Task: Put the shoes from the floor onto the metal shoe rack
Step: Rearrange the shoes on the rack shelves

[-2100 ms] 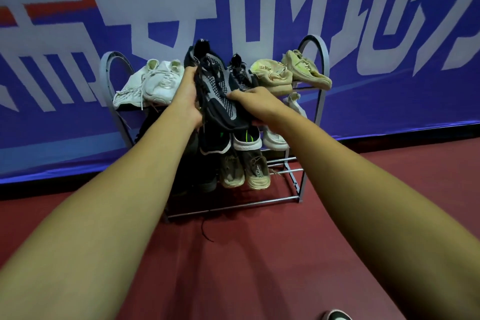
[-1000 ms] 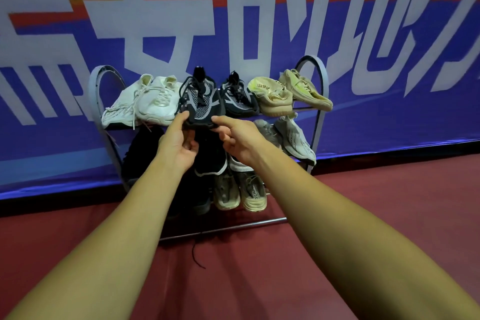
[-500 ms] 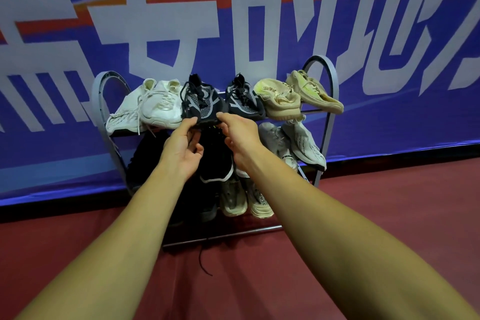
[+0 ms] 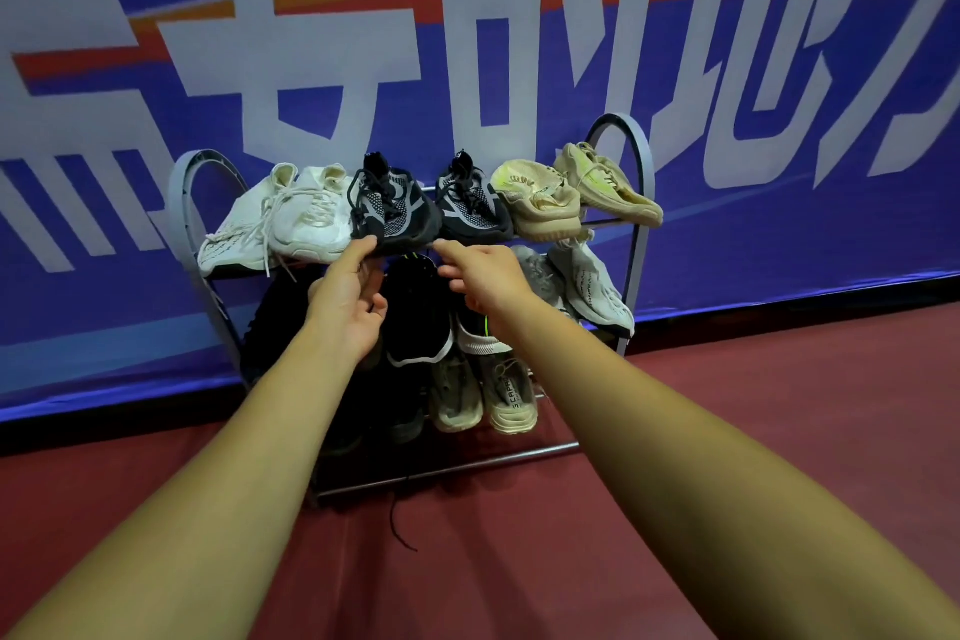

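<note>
A black-and-grey mesh shoe (image 4: pixel 392 213) sits on the top shelf of the metal shoe rack (image 4: pixel 631 161), beside its twin (image 4: pixel 470 208). My left hand (image 4: pixel 348 299) is just below its toe, the thumb touching the sole edge, fingers loosely apart. My right hand (image 4: pixel 480 278) hovers under the shelf edge, index finger pointing at the same toe, holding nothing. White sneakers (image 4: pixel 280 218) stand to the left on the top shelf, beige shoes (image 4: pixel 545 200) to the right.
Lower shelves hold black shoes (image 4: pixel 421 317), grey-white shoes (image 4: pixel 587 283) and tan shoes (image 4: pixel 483 395). A black lace (image 4: pixel 397 520) trails onto the red floor (image 4: pixel 727 405). A blue banner wall (image 4: pixel 519 42) stands right behind the rack.
Both hands set the black-and-grey shoe down on the top shelf, then let go and drew back slightly below it. The view has shifted a little.
</note>
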